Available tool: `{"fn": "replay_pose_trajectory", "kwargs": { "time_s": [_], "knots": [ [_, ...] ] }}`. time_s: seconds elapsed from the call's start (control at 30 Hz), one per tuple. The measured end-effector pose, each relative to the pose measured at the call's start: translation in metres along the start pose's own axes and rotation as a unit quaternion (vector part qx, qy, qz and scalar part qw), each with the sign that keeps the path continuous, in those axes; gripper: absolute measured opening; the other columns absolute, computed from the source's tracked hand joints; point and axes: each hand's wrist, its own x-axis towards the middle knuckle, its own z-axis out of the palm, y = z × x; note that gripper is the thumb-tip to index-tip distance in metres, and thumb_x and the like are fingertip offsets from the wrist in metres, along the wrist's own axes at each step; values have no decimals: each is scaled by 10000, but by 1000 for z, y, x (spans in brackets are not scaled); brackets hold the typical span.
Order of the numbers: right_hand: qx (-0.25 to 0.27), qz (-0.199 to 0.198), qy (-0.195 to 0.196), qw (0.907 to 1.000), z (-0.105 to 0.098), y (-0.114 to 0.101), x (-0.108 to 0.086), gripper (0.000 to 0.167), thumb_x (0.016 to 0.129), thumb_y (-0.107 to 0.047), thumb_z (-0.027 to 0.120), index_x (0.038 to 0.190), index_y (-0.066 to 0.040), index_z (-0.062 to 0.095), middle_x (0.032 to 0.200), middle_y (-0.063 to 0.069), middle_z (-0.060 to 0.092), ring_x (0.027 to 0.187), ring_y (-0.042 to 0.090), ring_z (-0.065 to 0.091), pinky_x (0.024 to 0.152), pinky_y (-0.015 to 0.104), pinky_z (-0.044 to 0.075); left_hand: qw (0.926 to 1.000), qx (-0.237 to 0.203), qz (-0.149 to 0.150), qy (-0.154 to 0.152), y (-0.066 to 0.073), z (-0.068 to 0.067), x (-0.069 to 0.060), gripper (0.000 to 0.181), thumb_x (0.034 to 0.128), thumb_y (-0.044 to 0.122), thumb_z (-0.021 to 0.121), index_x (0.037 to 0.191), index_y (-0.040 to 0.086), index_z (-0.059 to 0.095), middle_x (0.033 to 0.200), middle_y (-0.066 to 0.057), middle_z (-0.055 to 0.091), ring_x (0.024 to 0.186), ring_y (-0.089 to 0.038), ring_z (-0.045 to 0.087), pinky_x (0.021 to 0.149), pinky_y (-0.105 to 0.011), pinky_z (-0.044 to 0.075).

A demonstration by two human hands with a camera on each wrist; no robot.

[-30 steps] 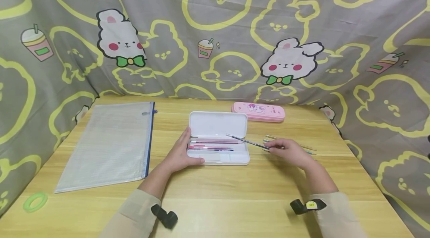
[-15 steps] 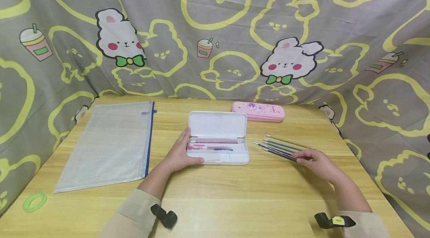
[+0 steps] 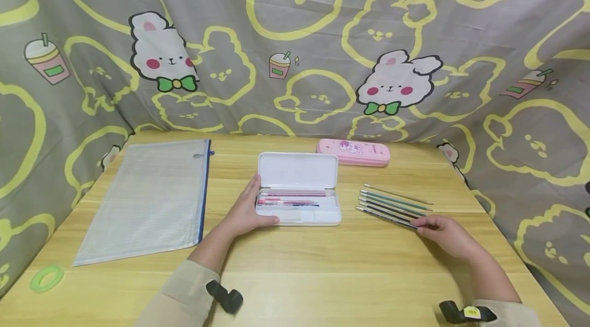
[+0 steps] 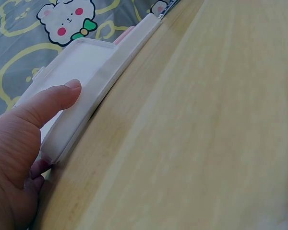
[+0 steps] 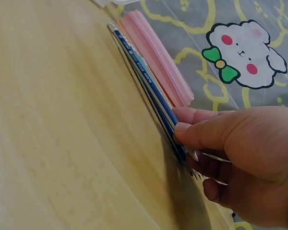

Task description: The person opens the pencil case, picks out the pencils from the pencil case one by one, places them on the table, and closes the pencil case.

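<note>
A white pencil case (image 3: 297, 170) lies open on the table with its lid tilted back. Inside are a pink-striped pencil (image 3: 295, 195) and several thin pens or pencils (image 3: 288, 203). My left hand (image 3: 246, 211) grips the case's left end, thumb over the front rim (image 4: 74, 108) and the other fingers partly hidden behind it. To the right, several pencils (image 3: 394, 200) lie side by side in a slanted row. At the near side of that row, my right hand (image 3: 444, 234) pinches a dark blue pencil (image 5: 146, 72) close to its right end between thumb and fingers.
A closed pink pencil case (image 3: 354, 152) stands at the back edge, behind the white one. A clear mesh zip pouch (image 3: 152, 193) with a blue edge lies at left, and a green ring (image 3: 47, 279) near the front left. Patterned cloth (image 3: 295, 45) surrounds the table.
My right hand has swung rightwards from beside the white case, bringing a pencil down to the near side of the row. The left hand has stayed on the case.
</note>
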Motion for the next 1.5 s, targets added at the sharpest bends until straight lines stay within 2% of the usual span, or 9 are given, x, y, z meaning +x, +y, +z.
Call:
{"fn": "replay_pose_trajectory", "kwargs": {
  "time_s": [0.2,0.43,0.8,0.87,1.0,1.1,1.3,1.5],
  "knots": [
    [-287,105,121,9995,1,2,1,216,942,-222,648,1099,-95,726,1194,158,688,1061,65,583,833,169,477,10000,22,-23,19,0,0,0,1305,676,447,864,1582,87,-4,1665,-118,-22,1531,-346,27,1229,-534,119],
    [-288,193,210,9992,2,4,1,201,930,-230,666,1066,-99,734,1193,165,684,1041,4,559,834,134,451,10000,5,14,40,0,0,0,1306,674,445,867,1581,83,0,1665,-120,-20,1532,-339,22,1232,-527,113],
    [-350,212,274,9988,3,6,3,208,936,-231,658,1068,-89,732,1174,167,694,1091,176,603,824,152,454,10000,-3,25,69,-2,-1,0,1299,677,434,867,1581,76,7,1665,-124,-12,1532,-343,26,1232,-530,115],
    [-304,254,265,9989,3,6,3,224,933,-239,661,1083,-88,730,1185,169,689,1072,149,603,812,150,459,10000,3,26,71,-2,-1,0,1299,677,435,867,1581,75,7,1665,-124,-12,1532,-344,26,1231,-530,114],
    [-133,284,297,9991,1,4,4,270,927,-236,668,1133,-70,717,1167,170,688,914,-6,565,733,168,481,10000,10,20,59,-2,-1,0,1299,679,438,864,1580,74,3,1664,-129,-13,1530,-351,28,1229,-536,117],
    [-102,237,360,9990,0,-3,7,291,932,-250,664,1146,-58,711,1134,163,695,832,-25,537,675,194,479,10000,-12,0,47,-2,-1,0,1300,678,438,865,1581,80,0,1664,-126,-15,1531,-348,26,1230,-534,114],
    [-68,39,451,9990,4,-28,21,296,936,-290,663,1127,-70,719,1124,143,693,890,74,552,696,211,476,10000,-21,-39,30,-2,0,0,1303,675,449,863,1583,96,-2,1666,-109,-24,1533,-338,21,1231,-532,114],
    [336,-165,391,9985,18,-56,44,276,935,-232,663,1137,-50,712,1061,130,698,860,126,555,655,209,486,10000,26,-23,28,-3,1,1,1304,676,458,862,1583,95,-1,1666,-112,-23,1532,-339,23,1230,-530,117]
  ]
}}
